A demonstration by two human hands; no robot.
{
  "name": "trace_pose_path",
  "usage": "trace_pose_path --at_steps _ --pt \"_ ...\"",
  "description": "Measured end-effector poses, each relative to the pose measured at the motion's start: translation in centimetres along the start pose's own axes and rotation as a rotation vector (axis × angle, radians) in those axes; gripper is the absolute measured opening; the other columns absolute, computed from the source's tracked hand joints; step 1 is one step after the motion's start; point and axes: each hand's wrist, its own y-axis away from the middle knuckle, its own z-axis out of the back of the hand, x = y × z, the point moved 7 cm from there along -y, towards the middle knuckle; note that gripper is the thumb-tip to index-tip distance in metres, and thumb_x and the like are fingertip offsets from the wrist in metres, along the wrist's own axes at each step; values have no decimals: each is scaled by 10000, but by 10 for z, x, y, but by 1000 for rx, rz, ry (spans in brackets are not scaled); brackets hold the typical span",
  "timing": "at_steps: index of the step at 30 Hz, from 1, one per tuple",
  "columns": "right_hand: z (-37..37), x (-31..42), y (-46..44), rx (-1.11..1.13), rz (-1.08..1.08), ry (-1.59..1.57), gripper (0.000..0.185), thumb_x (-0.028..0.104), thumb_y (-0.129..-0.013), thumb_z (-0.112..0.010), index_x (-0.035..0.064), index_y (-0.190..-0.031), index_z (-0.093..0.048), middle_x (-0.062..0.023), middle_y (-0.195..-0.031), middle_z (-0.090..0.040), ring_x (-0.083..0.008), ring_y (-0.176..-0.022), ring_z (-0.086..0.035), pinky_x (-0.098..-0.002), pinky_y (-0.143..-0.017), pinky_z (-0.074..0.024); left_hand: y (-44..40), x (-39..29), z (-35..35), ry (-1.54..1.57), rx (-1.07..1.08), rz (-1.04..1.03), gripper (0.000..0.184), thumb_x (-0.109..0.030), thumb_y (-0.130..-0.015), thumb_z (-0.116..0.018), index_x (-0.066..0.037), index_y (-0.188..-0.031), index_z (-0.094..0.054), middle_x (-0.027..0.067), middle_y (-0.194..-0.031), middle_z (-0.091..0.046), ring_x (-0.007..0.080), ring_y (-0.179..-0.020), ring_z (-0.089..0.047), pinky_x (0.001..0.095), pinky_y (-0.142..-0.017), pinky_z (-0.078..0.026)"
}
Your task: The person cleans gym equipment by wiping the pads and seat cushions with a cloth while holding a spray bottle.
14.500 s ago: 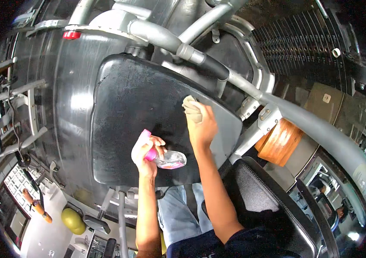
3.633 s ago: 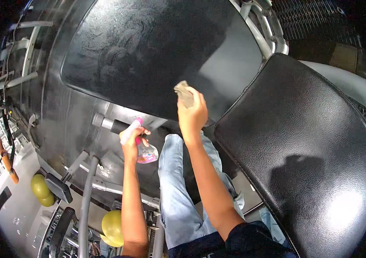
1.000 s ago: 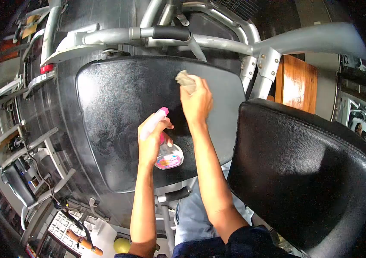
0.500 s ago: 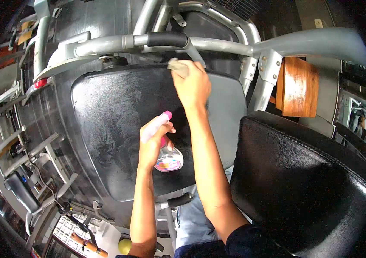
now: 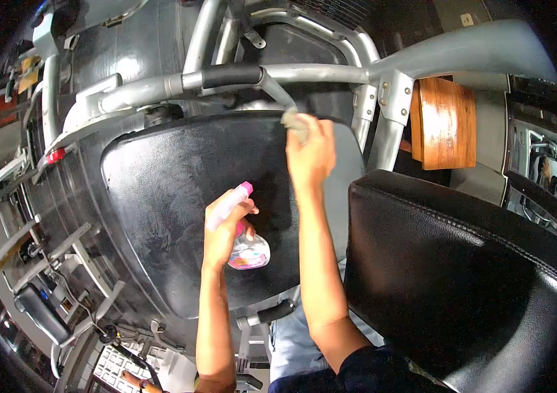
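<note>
My right hand (image 5: 312, 156)'s pinching a cloth (image 5: 294, 122), left hand (image 5: 221, 230)'s gripping a spray bottle (image 5: 251, 253) neck-high, prob so the nozzle (image 5: 247, 188)'s facing away.

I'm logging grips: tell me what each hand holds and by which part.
Left hand: the bottle, around its neck, at the spray head. Right hand: the cloth, bunched; which part is gripped can't be told.

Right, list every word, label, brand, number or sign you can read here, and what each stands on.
No text can be read.
Spray bottle in the left hand: coloured label, too blurred to read.
Weight stack at the top edge: any markings are too small to make out.
</note>
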Motion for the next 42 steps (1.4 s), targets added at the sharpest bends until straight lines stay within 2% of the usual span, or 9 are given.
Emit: trace_pose_path --at_steps 5,11,22,29,33,34,37,38,42 --pt "-6 17 16 110 137 -118 347 143 -772 -752 227 -1102 -684 -67 -1040 -600 -355 -992 -619 -474 -822 -534 -6 2 -9 19 22 -13 156 -123 -888 -639 19 -949 -657 111 -809 -669 167 -477 -585 297 -476 -468" --pt "15 -60 -15 -135 -217 6 344 179 -770 -778 219 -1101 -692 -75 -1055 -648 -336 -971 -662 -456 -796 -535 -2 -5 -23 34 44 7 143 -113 -892 -634 17 -948 -655 108 -830 -663 167 -497 -592 293 -481 -471" --pt "0 9 41 95 113 -123 331 135 -783 -737 222 -1098 -687 -75 -1037 -644 -342 -971 -631 -475 -808 -532 16 -4 -13 75 21 -71 120 -100 -907 -626 17 -916 -646 103 -825 -655 172 -494 -589 294 -482 -478" --pt "17 -27 22 -70 -63 -90 297 126 -803 -742 160 -1094 -694 -117 -1029 -667 -332 -987 -663 -442 -837 -529 47 -3 5 135 -27 -129 117 -100 -905 -632 17 -909 -644 116 -812 -651 162 -515 -589 284 -476 -482" --pt "-7 15 60 129 57 -105 320 133 -793 -748 188 -1101 -681 -103 -1000 -647 -363 -1005 -647 -491 -831 -521 69 3 12 84 -99 -135 237 -159 -866 -603 29 -1005 -639 159 -840 -679 203 -499 -591 330 -507 -495" --pt "-11 21 70 193 90 -148 323 129 -793 -745 182 -1105 -680 -110 -1003 -651 -369 -998 -648 -492 -829 -520 77 3 13 180 -98 -144 117 -82 -905 -624 20 -953 -655 113 -829 -653 164 -561 -607 279 -464 -488" --pt "-8 35 102 338 194 -288 339 126 -796 -742 163 -1127 -677 -136 -1015 -674 -382 -976 -656 -492 -828 -519 100 11 23 270 -137 -204 189 -71 -906 -620 34 -1056 -666 110 -837 -651 166 -567 -610 278 -466 -490" --pt "-2 38 113 385 209 -321 354 140 -800 -744 159 -1147 -680 -149 -1013 -691 -383 -970 -665 -482 -833 -522 110 13 27 320 -155 -206 262 -68 -909 -621 46 -1142 -658 111 -850 -653 165 -556 -604 275 -467 -491" --pt "21 29 149 526 124 -436 351 190 -847 -729 125 -1188 -683 -157 -1085 -722 -353 -1031 -693 -416 -891 -527 149 14 37 350 -167 -244 277 -92 -909 -636 61 -1139 -657 122 -845 -660 157 -530 -591 273 -465 -484"
